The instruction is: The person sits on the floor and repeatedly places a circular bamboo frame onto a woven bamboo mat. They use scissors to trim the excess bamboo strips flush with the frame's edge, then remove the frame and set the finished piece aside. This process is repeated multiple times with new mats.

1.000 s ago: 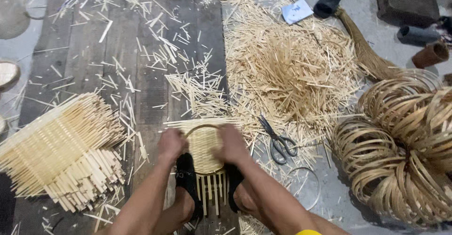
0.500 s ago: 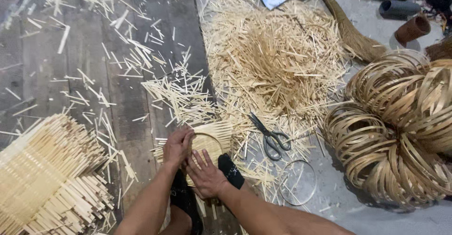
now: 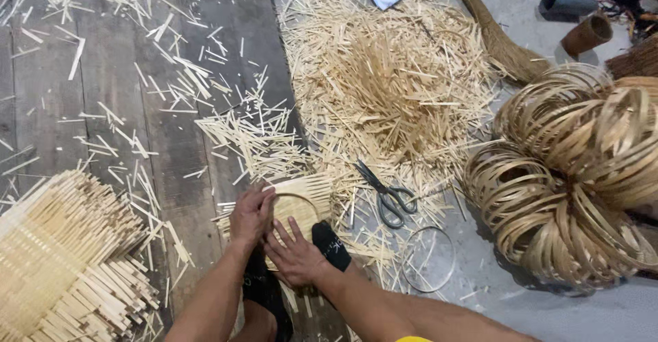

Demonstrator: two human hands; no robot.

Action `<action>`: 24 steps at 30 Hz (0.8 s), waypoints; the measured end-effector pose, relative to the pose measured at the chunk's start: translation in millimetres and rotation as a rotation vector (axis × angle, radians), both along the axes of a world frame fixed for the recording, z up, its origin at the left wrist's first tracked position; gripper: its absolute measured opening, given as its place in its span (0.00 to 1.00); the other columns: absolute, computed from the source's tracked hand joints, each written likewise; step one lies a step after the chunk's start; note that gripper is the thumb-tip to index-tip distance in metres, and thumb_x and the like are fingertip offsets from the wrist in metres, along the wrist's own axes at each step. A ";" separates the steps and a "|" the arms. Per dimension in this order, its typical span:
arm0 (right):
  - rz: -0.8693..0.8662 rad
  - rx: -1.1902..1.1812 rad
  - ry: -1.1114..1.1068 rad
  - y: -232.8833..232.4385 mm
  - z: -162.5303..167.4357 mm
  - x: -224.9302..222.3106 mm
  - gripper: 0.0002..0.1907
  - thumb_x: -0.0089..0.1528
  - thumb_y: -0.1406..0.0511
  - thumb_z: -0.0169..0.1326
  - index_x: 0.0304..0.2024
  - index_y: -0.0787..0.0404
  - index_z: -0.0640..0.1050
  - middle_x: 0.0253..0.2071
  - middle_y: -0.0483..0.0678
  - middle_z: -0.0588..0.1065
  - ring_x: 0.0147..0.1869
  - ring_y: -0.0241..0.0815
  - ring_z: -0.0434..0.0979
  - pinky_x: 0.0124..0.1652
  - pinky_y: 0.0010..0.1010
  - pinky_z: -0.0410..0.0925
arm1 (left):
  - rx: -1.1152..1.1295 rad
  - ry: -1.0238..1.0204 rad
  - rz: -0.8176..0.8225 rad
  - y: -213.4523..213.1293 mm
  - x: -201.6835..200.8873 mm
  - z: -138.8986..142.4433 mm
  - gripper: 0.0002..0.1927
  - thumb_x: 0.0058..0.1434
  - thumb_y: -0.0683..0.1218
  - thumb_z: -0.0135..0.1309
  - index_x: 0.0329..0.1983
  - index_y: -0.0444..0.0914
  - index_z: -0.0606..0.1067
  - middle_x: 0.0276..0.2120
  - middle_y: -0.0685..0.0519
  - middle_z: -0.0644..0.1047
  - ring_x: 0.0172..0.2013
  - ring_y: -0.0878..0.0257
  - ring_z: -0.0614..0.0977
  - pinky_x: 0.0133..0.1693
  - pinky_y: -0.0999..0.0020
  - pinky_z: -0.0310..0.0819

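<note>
A small woven bamboo mat (image 3: pixel 296 205) lies on the dark plank floor (image 3: pixel 123 143), and both hands work on it. The left hand (image 3: pixel 251 213) curls over the mat's left edge, fingers bent onto a thin hoop that lies on the weave; whether they pinch the hoop or only press it cannot be told, since the palm hides the contact. The right hand (image 3: pixel 296 253) lies flat on the near part of the mat, fingers spread and released, gripping nothing. Two feet in black socks (image 3: pixel 332 245) hold down the near edge; the one under the left forearm is mostly hidden. Just right of the mat lie scissors (image 3: pixel 388 194), and near them a bare wire ring (image 3: pixel 428 258). Beyond the mat rises a heap of bamboo slivers (image 3: pixel 391 81). Well right of the mat sit bundles of bamboo hoops (image 3: pixel 569 177), cut off by the frame. Left of the mat a stack of woven mats (image 3: pixel 62 260) runs out of view
</note>
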State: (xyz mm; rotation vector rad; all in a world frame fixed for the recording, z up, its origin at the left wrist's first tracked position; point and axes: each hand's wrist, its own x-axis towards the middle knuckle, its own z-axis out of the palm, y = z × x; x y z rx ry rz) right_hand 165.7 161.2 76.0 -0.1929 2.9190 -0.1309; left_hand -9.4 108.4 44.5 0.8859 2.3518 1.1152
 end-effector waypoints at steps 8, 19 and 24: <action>-0.048 -0.131 -0.145 9.1 26.8 -10.4 0.47 0.60 0.41 0.47 0.71 0.65 0.59 0.74 0.64 0.55 0.80 0.65 0.43 0.71 0.63 0.35 | -0.008 0.100 -0.022 -1.8 2.5 4.8 0.14 0.64 0.54 0.58 0.50 0.49 0.84 0.60 0.52 0.77 0.60 0.52 0.75 0.58 0.59 0.71; 0.035 -0.037 0.053 7.0 -2.1 -5.4 0.35 0.62 0.46 0.47 0.63 0.62 0.72 0.68 0.62 0.64 0.79 0.71 0.46 0.72 0.69 0.35 | -0.131 0.107 -0.017 4.0 -0.2 6.2 0.14 0.62 0.57 0.56 0.47 0.52 0.84 0.54 0.56 0.76 0.57 0.55 0.75 0.54 0.59 0.73; -0.084 -0.078 0.036 -3.7 7.2 -10.2 0.44 0.54 0.43 0.49 0.65 0.63 0.70 0.69 0.63 0.60 0.77 0.66 0.46 0.70 0.63 0.33 | -0.124 0.061 -0.069 0.6 -5.9 4.5 0.15 0.66 0.58 0.52 0.48 0.52 0.83 0.53 0.56 0.76 0.56 0.54 0.76 0.54 0.59 0.72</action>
